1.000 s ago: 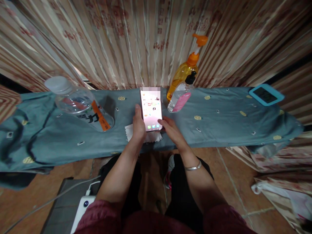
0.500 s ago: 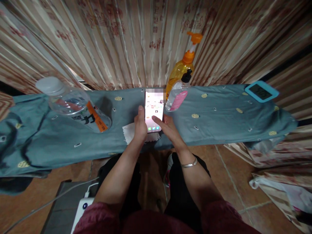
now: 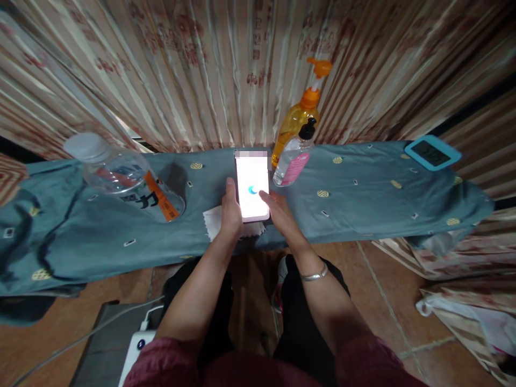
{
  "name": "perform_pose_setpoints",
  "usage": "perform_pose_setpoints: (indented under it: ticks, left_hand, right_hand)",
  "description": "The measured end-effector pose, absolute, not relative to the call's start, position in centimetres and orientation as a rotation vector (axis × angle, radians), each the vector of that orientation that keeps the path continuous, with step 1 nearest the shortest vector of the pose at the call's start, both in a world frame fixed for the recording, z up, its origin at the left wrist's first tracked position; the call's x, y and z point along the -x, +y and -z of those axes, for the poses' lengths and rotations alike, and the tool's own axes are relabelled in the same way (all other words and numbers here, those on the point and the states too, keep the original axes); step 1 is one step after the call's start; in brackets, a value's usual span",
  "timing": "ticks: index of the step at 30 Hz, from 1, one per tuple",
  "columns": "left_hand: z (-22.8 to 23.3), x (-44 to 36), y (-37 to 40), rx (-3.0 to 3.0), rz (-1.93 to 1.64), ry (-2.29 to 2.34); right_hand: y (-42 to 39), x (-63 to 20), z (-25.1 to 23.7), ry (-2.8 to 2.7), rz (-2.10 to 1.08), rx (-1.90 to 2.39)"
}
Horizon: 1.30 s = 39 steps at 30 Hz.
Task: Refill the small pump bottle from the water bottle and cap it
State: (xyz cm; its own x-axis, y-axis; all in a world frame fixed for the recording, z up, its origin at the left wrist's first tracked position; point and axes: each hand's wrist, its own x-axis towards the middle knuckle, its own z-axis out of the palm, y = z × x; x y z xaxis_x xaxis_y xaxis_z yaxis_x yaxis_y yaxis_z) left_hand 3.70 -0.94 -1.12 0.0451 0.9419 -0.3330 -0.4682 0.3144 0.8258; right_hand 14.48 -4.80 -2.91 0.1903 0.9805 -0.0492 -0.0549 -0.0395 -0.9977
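A smartphone (image 3: 252,207) with a bright white screen and a blue round logo is held upright between both hands. My left hand (image 3: 231,211) grips its left edge, thumb pointing up along the side. At the right edge my right hand (image 3: 281,209) is closed around the phone, with its thumb over the screen beside the logo. The fingers behind the phone are hidden. Beneath the phone and left hand lies a white cloth (image 3: 212,219) with zigzag edges, partly covered.
A large clear bottle (image 3: 121,174) stands left. Behind the phone to the right are an orange pump bottle (image 3: 296,121) and a clear pump bottle (image 3: 292,161) with a pink label. A blue digital clock (image 3: 432,152) sits far right. Pleated curtains (image 3: 217,70) hang behind the cloth-covered table (image 3: 363,199).
The phone screen has switched from a page of app icons to a white page with a blue logo. My right thumb has shifted slightly right and up.
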Motion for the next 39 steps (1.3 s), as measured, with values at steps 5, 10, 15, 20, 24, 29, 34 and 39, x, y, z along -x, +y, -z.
perform_pose_setpoints:
  ticks: [5,10,15,20,24,29,34,39]
  left_hand:
    - [1.0,-3.7,-1.0,-0.526,-1.182,1.002]
    - [0.8,-3.7,-1.0,-0.498,-1.166,1.009]
    - [0.7,-3.7,-0.9,-0.481,-1.17,1.01]
    - [1.0,-3.7,-0.9,-0.508,-1.167,1.002]
    - [1.1,-3.7,-0.9,-0.537,-1.153,1.031]
    - [1.3,-3.8,-1.0,-0.555,-1.144,1.027]
    - [1.5,-3.8,-0.9,-0.564,-1.153,1.017]
    - [1.4,-3.9,-1.0,-0.576,-1.15,1.013]
  right_hand:
    - [-4.9,-14.4,2.6,-1.009,-1.101,1.298]
    - [-5.1,-14.4,2.3,-1.045,-1.053,1.36]
    - [-5.3,-14.4,2.0,-1.097,-1.018,1.391]
    - [-5.2,-14.5,2.0,-1.103,-0.989,1.402]
    - [-5.2,-14.6,2.2,-1.113,-0.988,1.397]
    - [-5.4,-14.6,2.0,-1.111,-0.987,1.384]
    - [-5.5,-14.5,1.7,-1.116,-0.947,1.374]
    - [-5.5,-14.5,1.5,-1.108,-0.941,1.363]
